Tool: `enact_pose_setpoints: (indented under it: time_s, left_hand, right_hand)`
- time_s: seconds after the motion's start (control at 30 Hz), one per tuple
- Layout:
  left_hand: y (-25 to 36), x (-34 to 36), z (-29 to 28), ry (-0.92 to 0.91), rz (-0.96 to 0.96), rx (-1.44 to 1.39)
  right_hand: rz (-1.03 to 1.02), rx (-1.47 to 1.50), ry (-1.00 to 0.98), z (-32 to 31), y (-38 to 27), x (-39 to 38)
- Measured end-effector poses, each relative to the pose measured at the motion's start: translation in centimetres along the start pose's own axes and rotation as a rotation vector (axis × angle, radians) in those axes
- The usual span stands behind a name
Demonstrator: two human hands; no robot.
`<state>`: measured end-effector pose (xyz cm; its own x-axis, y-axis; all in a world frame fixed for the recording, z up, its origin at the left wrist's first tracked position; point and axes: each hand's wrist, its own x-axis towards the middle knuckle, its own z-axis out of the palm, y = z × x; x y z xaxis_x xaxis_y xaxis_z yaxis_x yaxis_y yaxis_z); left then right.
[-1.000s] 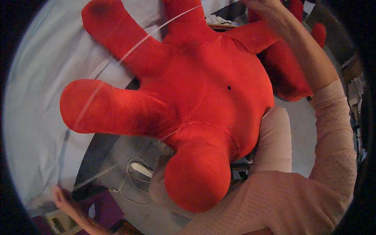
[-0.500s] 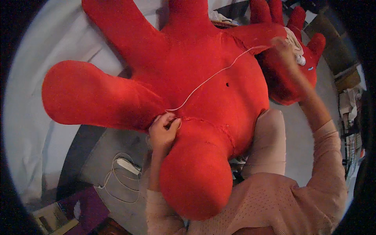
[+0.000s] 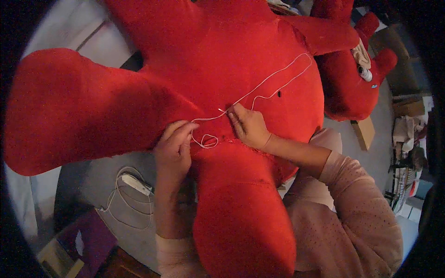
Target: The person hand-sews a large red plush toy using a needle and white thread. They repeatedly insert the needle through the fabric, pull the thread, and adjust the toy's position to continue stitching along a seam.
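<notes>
Red figures (image 3: 222,69) (image 3: 345,95) number 2, hands (image 3: 174,148) (image 3: 250,125) 2, threads (image 3: 259,84) 1.

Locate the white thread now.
In the head view's centre, the thread runs from left hand to right hand over the red plush, looping right past the black spot.

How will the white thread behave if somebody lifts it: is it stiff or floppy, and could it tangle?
The thread is probably floppy, since it lies in a loose, wavy loop on the red figure. It may tangle easily, as it curls over itself beside the left hand. It looks thin, so it is likely very light.
</notes>
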<state>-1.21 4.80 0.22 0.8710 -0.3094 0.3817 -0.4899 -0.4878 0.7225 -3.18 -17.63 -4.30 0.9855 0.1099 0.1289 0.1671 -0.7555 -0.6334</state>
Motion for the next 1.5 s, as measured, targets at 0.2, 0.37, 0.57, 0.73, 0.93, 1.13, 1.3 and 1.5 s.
enact_pose_setpoints:
  time_s: [0.2,0.37,0.57,0.73,0.93,1.13,1.3,1.5]
  left_hand:
    - [-0.2,-1.0,3.9,-0.377,-0.326,-0.058]
    - [-0.4,-0.3,4.3,-0.372,-0.309,-0.015]
    - [-1.3,-0.6,1.7,-0.398,-0.171,0.166]
    - [-1.2,-0.5,0.1,-0.106,-0.217,-0.135]
    - [1.5,1.0,0.4,0.013,-0.850,-0.911]
    - [0.9,0.2,0.1,0.037,-0.767,-1.189]
    - [0.6,0.2,-0.1,0.047,-0.721,-1.163]
    - [0.9,0.2,0.0,0.031,-0.707,-1.217]
  right_hand:
    - [-0.059,0.056,0.127,0.9,0.7,-0.4]
    - [-0.032,0.028,0.090,0.9,0.7,0.0]
    - [-0.023,0.115,0.093,-0.2,0.6,0.6]
    - [0.156,0.635,-0.171,-3.9,-0.5,1.8]
    - [-0.033,0.470,-0.467,-8.1,-3.7,1.2]
    - [-0.136,0.284,-0.570,-6.9,-5.1,0.8]
    - [-0.076,0.302,-0.591,-6.4,-5.0,1.0]
    - [-0.086,0.324,-0.534,-5.7,-5.4,1.1]
